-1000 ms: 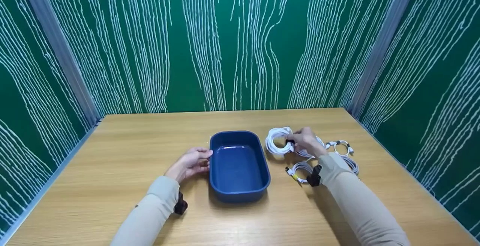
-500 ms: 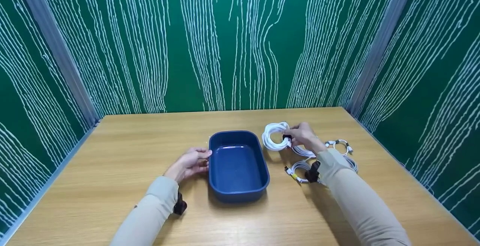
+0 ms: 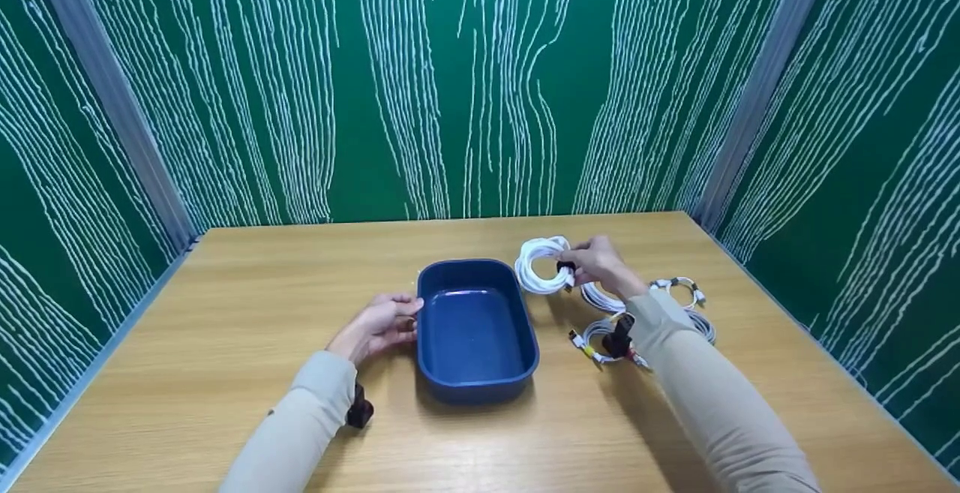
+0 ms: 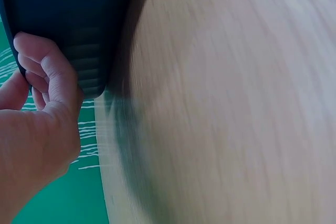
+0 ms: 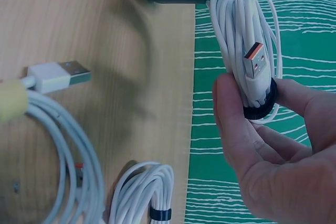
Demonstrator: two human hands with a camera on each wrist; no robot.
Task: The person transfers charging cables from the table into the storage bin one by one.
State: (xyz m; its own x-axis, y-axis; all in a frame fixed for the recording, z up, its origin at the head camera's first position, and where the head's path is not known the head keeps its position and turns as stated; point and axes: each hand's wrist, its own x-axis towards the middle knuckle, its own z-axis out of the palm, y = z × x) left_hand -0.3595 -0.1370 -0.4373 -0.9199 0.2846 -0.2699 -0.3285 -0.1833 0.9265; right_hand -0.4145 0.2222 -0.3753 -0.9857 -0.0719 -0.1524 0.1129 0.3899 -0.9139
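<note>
- The right hand [image 3: 596, 264] pinches a coiled white cable [image 3: 541, 266] at its black band [image 5: 261, 107], thumb on one side and fingers on the other; the coil is lifted off the table [image 3: 225, 373] and hangs just right of the blue bin's [image 3: 477, 328] far corner.
- The grip looks sound: holding at the band keeps the loops bunched. I would keep the pinch there and not shift onto the loose strands, which could slip apart.
- The plug [image 5: 254, 59] sticks out of the coil toward the wrist camera; it seems wise to keep it from snagging on the bin's rim when the coil passes over.
- The left hand [image 3: 379, 324] rests against the bin's left wall, fingers curled loosely on the ribbed side [image 4: 86, 61], thumb behind. It steadies the bin without lifting it, and a light, even press should be enough to stop it sliding.
- Other coils [image 3: 611, 339] lie on the table under and beside the right forearm, one with a yellow tie [image 5: 11, 100]. The sleeve [image 3: 697, 373] passes close over them, so the arm is best kept raised to avoid dragging them.
- The bin's inside looks bare in the head view, so the coil could lie flat anywhere in it.
</note>
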